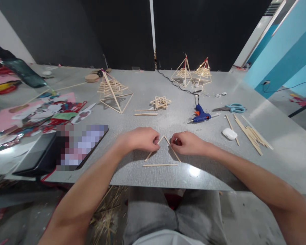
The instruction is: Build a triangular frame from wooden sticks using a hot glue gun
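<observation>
My left hand (145, 139) is closed with its fingertips on a thin wooden stick (149, 156) that slants on the table. Opposite it, my right hand (187, 143) pinches a second wooden stick (175, 154). The far tips of these two sticks meet in a point between my hands. Nearer to me, a third wooden stick (160, 165) lies flat across, apart from the other two. Beyond my hands sit a small star-shaped stick frame (161, 102) and several loose sticks (146, 114).
A blue glue gun (202, 114), scissors (236, 108), a white earbud case (229, 133) and a stick pile (251, 132) are at right. Stick pyramids (114, 90) stand farther back. To the left are a phone (86, 146) and scattered scraps (53, 110).
</observation>
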`<state>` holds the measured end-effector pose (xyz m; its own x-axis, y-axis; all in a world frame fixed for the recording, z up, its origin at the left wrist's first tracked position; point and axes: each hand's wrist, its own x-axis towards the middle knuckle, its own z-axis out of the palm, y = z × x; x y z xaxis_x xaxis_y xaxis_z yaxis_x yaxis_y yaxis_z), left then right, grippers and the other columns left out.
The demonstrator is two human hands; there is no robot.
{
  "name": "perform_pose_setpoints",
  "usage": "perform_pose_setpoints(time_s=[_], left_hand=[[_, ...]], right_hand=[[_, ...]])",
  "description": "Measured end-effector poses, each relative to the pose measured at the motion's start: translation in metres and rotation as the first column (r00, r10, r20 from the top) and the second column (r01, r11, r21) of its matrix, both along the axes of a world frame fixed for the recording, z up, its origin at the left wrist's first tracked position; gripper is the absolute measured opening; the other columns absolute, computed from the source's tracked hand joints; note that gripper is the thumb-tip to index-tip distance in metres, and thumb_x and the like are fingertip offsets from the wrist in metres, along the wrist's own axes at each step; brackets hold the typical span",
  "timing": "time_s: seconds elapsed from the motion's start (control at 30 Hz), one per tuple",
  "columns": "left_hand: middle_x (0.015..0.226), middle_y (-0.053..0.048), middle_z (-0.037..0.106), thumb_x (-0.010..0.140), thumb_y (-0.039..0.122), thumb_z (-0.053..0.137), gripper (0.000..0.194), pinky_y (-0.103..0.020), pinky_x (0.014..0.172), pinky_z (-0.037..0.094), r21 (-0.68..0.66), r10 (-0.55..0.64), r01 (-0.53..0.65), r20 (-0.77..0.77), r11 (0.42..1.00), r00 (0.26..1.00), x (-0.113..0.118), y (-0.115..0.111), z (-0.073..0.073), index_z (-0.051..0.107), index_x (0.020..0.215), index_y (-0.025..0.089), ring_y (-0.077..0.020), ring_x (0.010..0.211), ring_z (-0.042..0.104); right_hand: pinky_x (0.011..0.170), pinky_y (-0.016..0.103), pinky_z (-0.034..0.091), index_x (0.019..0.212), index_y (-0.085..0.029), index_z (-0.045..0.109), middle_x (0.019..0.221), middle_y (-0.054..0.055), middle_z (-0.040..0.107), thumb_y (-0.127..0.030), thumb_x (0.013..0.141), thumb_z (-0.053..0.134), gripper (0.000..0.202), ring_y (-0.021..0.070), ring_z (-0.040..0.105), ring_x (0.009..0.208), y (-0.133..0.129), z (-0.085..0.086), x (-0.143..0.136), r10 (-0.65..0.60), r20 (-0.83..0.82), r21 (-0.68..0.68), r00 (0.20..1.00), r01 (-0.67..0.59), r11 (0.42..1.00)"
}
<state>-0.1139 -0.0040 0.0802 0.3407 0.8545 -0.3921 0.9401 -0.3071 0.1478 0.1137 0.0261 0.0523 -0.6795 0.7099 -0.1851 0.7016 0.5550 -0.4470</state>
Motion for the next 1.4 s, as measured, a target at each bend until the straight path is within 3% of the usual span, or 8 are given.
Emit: perform_pose_setpoints(time_s=[1.4], left_hand=[[0.080, -0.001, 0.074, 0.083, 0.029, 0.065, 0.005, -0.033, 0.059, 0.031, 0.000, -0.004, 0.004, 0.020, 1.000, 1.000, 0.0006, -0.0014, 0.0011, 0.066, 0.082, 0.025, -0.0197, 0.068, 0.059]], right_hand=[[0.067, 0.026, 0.038, 0.095, -0.018, 0.079, 0.080, 0.002, 0.076, -0.018, 0.093, 0.068, 0.011, 0.0137, 0.060, 0.068, 0.0067, -0.0049, -0.0003, -0.070, -0.097, -0.071, 0.993, 0.063, 0.996]])
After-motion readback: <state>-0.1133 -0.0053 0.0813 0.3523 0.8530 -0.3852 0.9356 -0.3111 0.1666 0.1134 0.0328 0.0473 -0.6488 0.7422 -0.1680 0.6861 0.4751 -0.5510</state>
